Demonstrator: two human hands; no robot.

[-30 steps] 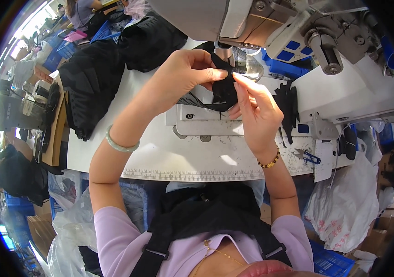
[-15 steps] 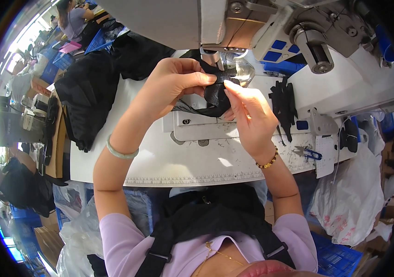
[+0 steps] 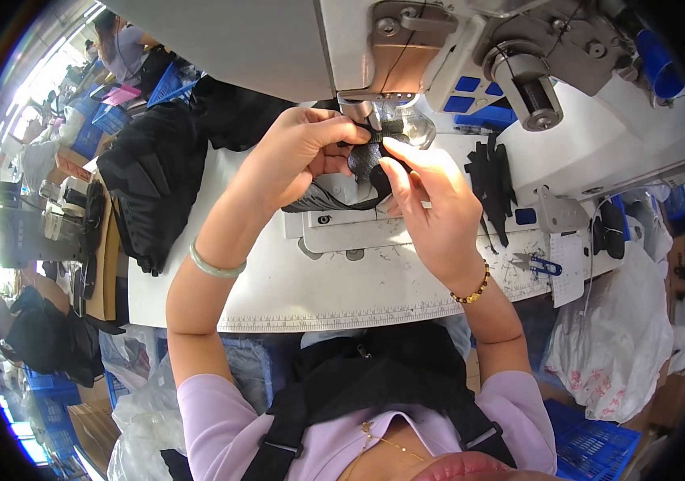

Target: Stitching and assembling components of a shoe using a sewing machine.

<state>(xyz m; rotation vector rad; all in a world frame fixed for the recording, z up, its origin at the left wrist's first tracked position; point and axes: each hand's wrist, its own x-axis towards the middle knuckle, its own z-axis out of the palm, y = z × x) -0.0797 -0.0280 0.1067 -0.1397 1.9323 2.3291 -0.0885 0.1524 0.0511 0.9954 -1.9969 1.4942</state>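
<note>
Beneath the head of a sewing machine (image 3: 356,100), a black fabric piece (image 3: 365,164) lies at the needle area, with a loop of it hanging toward me. My left hand (image 3: 298,152) pinches its edge from the left, thumb and forefinger close to the presser foot. From the right, my right hand (image 3: 430,188) pinches the same piece between thumb and forefinger, just beside the left fingertips. The needle itself is hidden behind the machine parts and fingers. A clear plastic guard (image 3: 416,128) sits right of the needle area.
Black strips (image 3: 490,188) lie right of the machine bed, with blue-handled thread snips (image 3: 541,264) nearer me. Black fabric (image 3: 154,176) is heaped at the left. A printed ruler strip (image 3: 342,322) runs along the table's front edge. Another person (image 3: 122,48) sits at the far left.
The black piece has shifted slightly at the needle, and its loop has opened wider below my fingers. Both hands keep their pinch. The whole view has shifted a little.
</note>
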